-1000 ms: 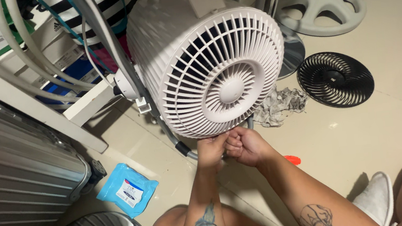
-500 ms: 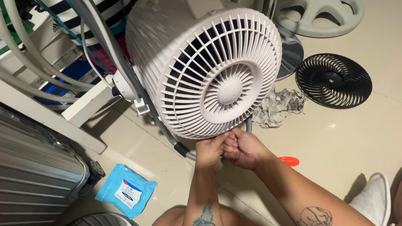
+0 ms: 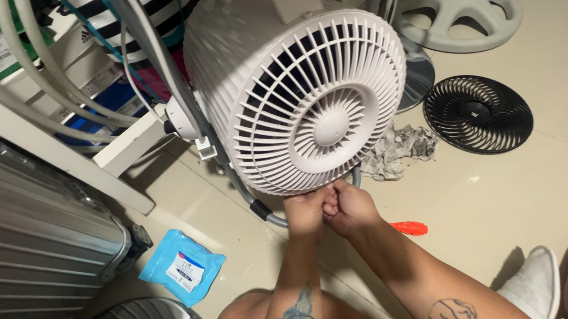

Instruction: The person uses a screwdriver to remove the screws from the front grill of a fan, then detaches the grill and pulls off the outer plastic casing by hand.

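Hands (image 3: 331, 207) pinch white fan (image 3: 305, 94) bottom rim, grip seemingly closed.

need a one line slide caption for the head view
Both hands, left hand and right hand, pinch the bottom rim of a white fan on a tiled floor, black grille lying nearby.

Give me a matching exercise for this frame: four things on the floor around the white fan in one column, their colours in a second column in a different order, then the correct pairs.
Things:
1. round grille lying flat on the floor
2. wipes packet
3. crumpled rag beside the fan
4. small tool handle on the floor by the right forearm

Colours:
A. grey
B. orange-red
C. black
D. light blue

Pairs: 1-C, 2-D, 3-A, 4-B
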